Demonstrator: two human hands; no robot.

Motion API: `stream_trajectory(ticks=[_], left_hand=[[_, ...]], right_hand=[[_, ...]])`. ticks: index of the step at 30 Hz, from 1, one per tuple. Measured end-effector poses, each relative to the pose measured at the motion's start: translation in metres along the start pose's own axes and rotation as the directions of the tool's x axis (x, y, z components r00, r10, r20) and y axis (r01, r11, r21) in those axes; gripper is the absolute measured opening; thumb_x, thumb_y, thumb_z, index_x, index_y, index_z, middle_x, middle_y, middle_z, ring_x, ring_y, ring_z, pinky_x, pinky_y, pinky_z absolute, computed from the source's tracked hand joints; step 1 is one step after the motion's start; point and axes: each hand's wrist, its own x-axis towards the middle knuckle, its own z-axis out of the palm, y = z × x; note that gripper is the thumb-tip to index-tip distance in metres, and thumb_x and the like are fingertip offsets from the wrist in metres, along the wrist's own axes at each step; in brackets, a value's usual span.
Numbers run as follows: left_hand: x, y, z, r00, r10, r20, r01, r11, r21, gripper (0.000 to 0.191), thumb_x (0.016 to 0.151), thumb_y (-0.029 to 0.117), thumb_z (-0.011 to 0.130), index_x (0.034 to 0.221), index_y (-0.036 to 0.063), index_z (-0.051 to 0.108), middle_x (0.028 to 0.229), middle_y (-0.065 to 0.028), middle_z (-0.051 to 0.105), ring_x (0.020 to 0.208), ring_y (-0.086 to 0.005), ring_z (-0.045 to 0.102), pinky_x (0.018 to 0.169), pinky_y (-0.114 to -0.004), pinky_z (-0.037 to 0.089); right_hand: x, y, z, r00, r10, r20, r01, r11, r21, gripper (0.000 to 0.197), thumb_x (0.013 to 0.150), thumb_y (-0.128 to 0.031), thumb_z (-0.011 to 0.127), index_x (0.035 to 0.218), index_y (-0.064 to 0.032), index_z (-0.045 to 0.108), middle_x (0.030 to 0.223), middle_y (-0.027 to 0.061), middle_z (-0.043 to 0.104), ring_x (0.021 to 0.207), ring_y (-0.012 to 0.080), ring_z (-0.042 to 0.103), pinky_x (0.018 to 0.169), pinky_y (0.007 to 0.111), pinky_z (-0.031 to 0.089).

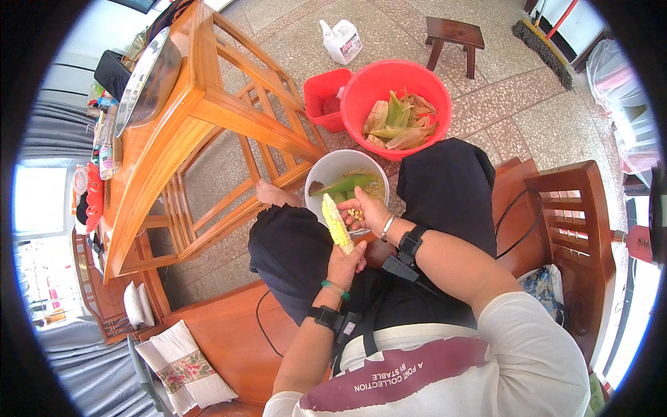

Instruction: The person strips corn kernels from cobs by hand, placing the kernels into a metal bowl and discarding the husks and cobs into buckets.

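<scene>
My left hand (344, 263) grips the lower end of a corn cob (336, 221), held upright and tilted above my lap. Yellow kernels cover much of the cob, while a pale strip along its right side looks stripped. My right hand (368, 209) is beside the cob with its fingers curled, cradling several loose corn kernels (355, 214). Beyond both hands, a white bucket (319, 167) stands between my knees. Inside it are a green corn husk leaf (348, 183) and loose yellow kernels (376, 188); my hands hide part of its contents.
A red basin (359, 83) holds corn husks (398, 120). Next to it stands a small red bin (319, 86). A wooden table (229, 112) rises at left, bearing a metal tray (148, 78). A white jug (344, 41) and wooden stool (456, 34) stand farther off.
</scene>
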Motion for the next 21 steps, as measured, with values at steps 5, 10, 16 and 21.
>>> stream_trajectory(ticks=[5, 10, 16, 21], left_hand=[[-0.002, 0.004, -0.004, 0.996, 0.048, -0.079, -0.052, 0.997, -0.055, 0.017, 0.080, 0.013, 0.056, 0.081, 0.0054, 0.041, 0.061, -0.0007, 0.041, 0.042, -0.0082, 0.036, 0.037, -0.021, 0.029], [0.000, 0.000, -0.006, 0.988, 0.081, -0.134, -0.096, 0.989, -0.112, 0.017, 0.080, 0.012, 0.055, 0.079, 0.0060, 0.039, 0.060, -0.0007, 0.041, 0.042, -0.0081, 0.035, 0.036, -0.020, 0.028], [0.000, 0.001, -0.007, 0.991, 0.072, -0.116, -0.090, 0.984, -0.153, 0.017, 0.079, 0.011, 0.055, 0.077, 0.0062, 0.039, 0.060, -0.0009, 0.041, 0.041, -0.0083, 0.035, 0.036, -0.020, 0.027], [0.000, 0.001, -0.008, 0.995, 0.074, -0.065, -0.083, 0.987, -0.141, 0.015, 0.079, 0.010, 0.055, 0.081, 0.0047, 0.041, 0.060, -0.0009, 0.042, 0.041, -0.0082, 0.035, 0.036, -0.021, 0.028]], right_hand=[[-0.006, -0.009, -0.002, 0.999, 0.041, 0.011, -0.041, 0.999, 0.023, 0.066, 0.087, -0.052, 0.021, 0.101, 0.0038, 0.054, 0.081, 0.0111, 0.059, 0.066, 0.0157, 0.057, 0.057, 0.026, 0.048], [-0.004, -0.008, -0.004, 0.996, 0.067, 0.060, -0.074, 0.991, 0.111, 0.058, 0.088, -0.046, 0.028, 0.105, 0.0042, 0.050, 0.086, 0.0138, 0.059, 0.074, 0.0191, 0.058, 0.067, 0.030, 0.049], [-0.010, -0.012, -0.004, 0.983, 0.037, 0.180, -0.053, 0.995, 0.085, 0.036, 0.088, -0.019, 0.040, 0.113, 0.0075, 0.041, 0.101, 0.0182, 0.053, 0.090, 0.0226, 0.055, 0.080, 0.033, 0.047], [-0.025, -0.025, 0.003, 0.968, -0.005, 0.250, -0.020, 0.995, 0.098, 0.034, 0.088, -0.008, 0.037, 0.117, 0.0100, 0.034, 0.111, 0.0213, 0.047, 0.101, 0.0263, 0.051, 0.087, 0.034, 0.043]])
